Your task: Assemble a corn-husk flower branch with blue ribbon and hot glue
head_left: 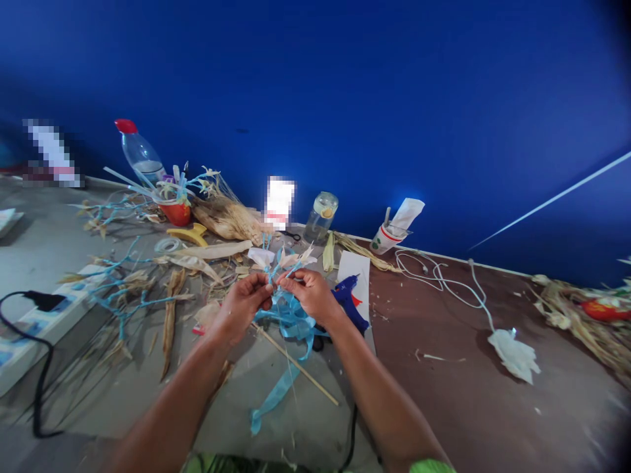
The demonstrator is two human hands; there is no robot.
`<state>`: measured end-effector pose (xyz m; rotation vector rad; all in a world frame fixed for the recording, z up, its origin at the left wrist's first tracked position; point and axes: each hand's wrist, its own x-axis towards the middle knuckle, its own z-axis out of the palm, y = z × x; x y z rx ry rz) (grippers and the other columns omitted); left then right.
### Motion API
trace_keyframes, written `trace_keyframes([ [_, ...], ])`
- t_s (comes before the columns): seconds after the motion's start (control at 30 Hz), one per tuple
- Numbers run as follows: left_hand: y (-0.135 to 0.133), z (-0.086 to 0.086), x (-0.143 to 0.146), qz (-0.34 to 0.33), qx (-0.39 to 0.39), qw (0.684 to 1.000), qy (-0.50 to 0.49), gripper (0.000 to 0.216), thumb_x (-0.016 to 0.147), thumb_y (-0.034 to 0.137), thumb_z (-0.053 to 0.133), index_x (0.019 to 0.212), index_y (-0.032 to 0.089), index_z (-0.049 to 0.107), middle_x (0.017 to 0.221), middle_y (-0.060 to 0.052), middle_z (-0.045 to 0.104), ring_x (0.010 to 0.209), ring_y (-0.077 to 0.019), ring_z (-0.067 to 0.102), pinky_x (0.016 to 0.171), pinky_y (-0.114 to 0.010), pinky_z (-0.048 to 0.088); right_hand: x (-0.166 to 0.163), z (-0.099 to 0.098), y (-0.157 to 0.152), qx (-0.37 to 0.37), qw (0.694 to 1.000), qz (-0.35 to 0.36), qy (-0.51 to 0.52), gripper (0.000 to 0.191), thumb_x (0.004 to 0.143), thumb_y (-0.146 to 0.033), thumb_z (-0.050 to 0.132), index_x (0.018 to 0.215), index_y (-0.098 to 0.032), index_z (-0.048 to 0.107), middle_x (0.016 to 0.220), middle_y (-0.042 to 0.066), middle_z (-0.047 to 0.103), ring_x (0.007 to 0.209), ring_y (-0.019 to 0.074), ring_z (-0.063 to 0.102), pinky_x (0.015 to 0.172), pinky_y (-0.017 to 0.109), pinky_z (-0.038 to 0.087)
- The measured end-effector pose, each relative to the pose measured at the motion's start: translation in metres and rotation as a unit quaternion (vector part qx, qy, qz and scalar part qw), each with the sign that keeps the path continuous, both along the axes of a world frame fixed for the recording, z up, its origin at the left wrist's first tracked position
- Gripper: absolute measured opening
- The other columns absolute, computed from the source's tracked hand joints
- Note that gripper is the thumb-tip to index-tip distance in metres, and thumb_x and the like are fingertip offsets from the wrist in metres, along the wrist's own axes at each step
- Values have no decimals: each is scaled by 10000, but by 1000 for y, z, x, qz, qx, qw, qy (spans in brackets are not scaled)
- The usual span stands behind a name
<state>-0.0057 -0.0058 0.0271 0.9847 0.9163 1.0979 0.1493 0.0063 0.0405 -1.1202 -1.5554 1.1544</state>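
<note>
My left hand [249, 299] and my right hand [311, 293] meet at the middle of the table. Their fingertips pinch a blue-wrapped stem [276, 270] between them, with pale petals of dried husk near its top. Loops of sheer blue ribbon [290, 318] lie beneath the hands, and one tail trails toward the front. A fine thread hangs below the fingers. Under the ribbon a thin wooden stick [300, 371] lies at a slant. Just right of my right hand is a blue glue gun [351, 299] on a white sheet [359, 264].
Blue-wrapped branches [121, 299] and dried husks [172, 315] cover the left. Behind stand a red-capped bottle [140, 154], a red cup [176, 212], a glass jar [321, 213] and a white cup [385, 238]. A power strip [44, 328] lies far left; a white cable [444, 279] curls at right.
</note>
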Motion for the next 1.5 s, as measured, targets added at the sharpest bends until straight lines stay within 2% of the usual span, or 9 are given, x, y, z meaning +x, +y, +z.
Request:
trace_keyframes([
  [0.13,1,-4,-1,-2,1,1000,7,210,695,306,679,742,139,562,561,51,472,472,-48,422,478,-192,291,0,1,0,14,999,-5,-32,181,766,-338,590,764,-198,706,782,16,681,781,160,604,744,268,457],
  [0.33,2,-5,0,12,-8,1000,4,213,680,311,685,734,139,572,545,51,479,458,-49,418,470,-192,291,-2,6,-3,34,996,-24,-78,178,771,-308,582,737,-171,692,750,20,669,758,153,601,729,252,448],
  [0.6,2,-4,2,26,-25,999,4,239,635,310,718,716,140,572,542,52,497,439,-39,405,448,-176,282,-6,5,-4,33,996,-26,-80,180,765,-292,575,674,-164,665,680,8,642,668,132,575,628,223,427],
  [0.77,0,1,4,31,-43,999,-2,262,622,310,725,759,157,563,527,56,508,434,-48,423,432,-166,276,-6,0,-2,24,997,-20,-65,181,775,-292,567,692,-176,678,703,13,657,671,145,579,631,244,433],
  [0.97,-3,4,4,55,-43,997,26,243,649,310,700,776,168,550,473,72,491,411,-41,402,414,-141,266,-6,-6,0,83,991,-27,-102,168,789,-260,568,694,-191,689,719,25,670,701,158,588,696,272,444],
  [1.17,-4,10,1,-4,-103,994,-46,259,576,201,759,729,141,560,541,34,565,488,-68,526,506,-174,425,-6,-4,-1,126,987,-40,-94,197,801,-286,575,674,-182,685,705,26,658,696,149,587,677,255,436],
  [1.3,-2,14,2,16,-137,986,-96,242,535,148,771,681,116,581,533,21,573,461,-61,528,478,-164,433,-6,-4,-4,128,987,-46,-80,210,819,-324,555,727,-193,690,730,24,665,706,154,592,680,260,444],
  [1.4,-3,14,2,30,-153,980,-125,242,515,128,780,642,114,574,515,16,576,445,-61,528,463,-161,436,-7,-6,-7,168,980,-56,-94,199,833,-317,531,766,-207,683,776,40,659,792,177,589,749,298,451],
  [1.5,-4,14,2,39,-151,977,-143,248,522,132,784,654,121,575,508,20,580,444,-64,537,472,-165,448,-8,-7,-7,208,968,-74,-114,207,843,-299,504,761,-207,670,786,60,634,797,186,572,766,322,448],
])
